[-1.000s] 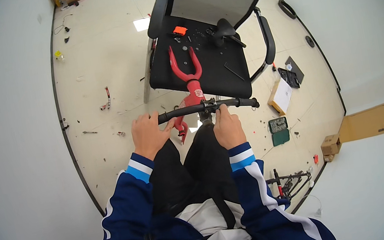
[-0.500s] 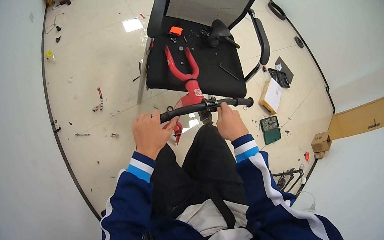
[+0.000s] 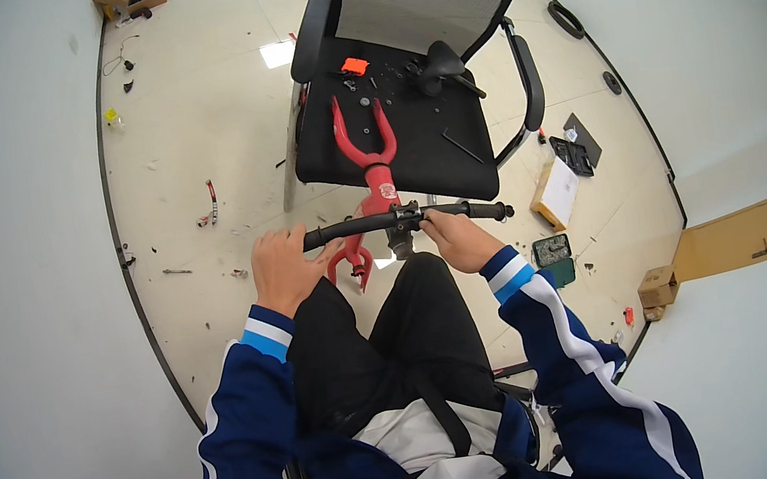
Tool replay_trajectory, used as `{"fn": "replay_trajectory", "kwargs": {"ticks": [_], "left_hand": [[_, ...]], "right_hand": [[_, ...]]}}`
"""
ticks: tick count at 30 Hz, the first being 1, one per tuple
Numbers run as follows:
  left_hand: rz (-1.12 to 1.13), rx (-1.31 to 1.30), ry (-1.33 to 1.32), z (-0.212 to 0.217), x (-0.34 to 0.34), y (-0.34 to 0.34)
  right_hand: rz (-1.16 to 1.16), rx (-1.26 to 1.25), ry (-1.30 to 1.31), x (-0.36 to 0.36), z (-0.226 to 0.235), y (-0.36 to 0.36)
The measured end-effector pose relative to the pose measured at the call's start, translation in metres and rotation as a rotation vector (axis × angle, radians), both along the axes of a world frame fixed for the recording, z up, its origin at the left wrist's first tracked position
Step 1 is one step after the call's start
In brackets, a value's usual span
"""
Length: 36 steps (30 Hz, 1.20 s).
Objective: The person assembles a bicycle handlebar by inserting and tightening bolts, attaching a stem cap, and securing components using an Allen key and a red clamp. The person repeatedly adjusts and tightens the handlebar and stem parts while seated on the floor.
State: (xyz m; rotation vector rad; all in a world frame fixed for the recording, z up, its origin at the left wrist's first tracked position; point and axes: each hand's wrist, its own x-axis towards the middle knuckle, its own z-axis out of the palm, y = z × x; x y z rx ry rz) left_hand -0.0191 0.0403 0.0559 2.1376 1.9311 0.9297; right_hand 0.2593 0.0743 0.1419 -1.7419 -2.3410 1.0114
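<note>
From afar, I clasp the left end of a black handlebar [image 3: 348, 229] in my left grip [image 3: 289, 265], while my right grip [image 3: 460, 239] bends its fingers against the bar beside the central clamp [image 3: 408, 215], whether grasping or merely touching I cannot tell. Beyond both grips, a red fork [image 3: 375, 159] reaches over a black chair seat [image 3: 426, 161], where a hex key [image 3: 461, 146] lies ahead of the right.
</note>
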Motion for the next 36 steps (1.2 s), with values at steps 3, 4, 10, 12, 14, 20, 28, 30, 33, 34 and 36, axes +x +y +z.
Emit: {"fn": "replay_trajectory", "kwargs": {"ticks": [3,4,10,12,14,20,28,30,33,34,36], "left_hand": [[0.011,0.009,0.021,-0.002,-0.001,0.001],[0.013,0.01,0.03,-0.001,0.0,0.001],[0.01,0.014,0.054,0.0,0.004,0.0],[0.011,0.021,0.063,0.0,0.003,0.0],[0.023,-0.006,0.082,0.001,0.003,-0.003],[0.009,-0.042,0.073,0.002,0.005,-0.001],[0.003,-0.032,0.055,-0.002,0.012,-0.001],[0.01,0.007,0.04,-0.003,0.008,-0.001],[0.014,0.006,0.061,-0.002,0.005,-0.001],[0.016,-0.015,0.069,-0.002,0.005,-0.002],[0.016,-0.055,0.084,0.0,0.005,0.0]], "right_hand": [[0.091,-0.005,-0.015,-0.001,0.009,0.005],[0.181,0.036,-0.029,0.005,0.004,0.011],[0.474,0.146,-0.247,0.012,0.017,0.024],[0.53,0.147,-0.29,0.012,0.02,0.029],[0.59,0.175,-0.307,0.012,0.02,0.034],[0.741,0.302,-0.344,0.019,0.019,0.045],[0.721,0.411,-0.298,0.029,0.009,0.046],[0.563,0.443,-0.121,0.025,0.01,0.035],[0.32,0.463,0.125,0.029,0.001,0.019],[0.286,0.477,0.098,0.033,-0.002,0.015],[0.238,0.496,0.094,0.036,-0.005,0.007]]}}
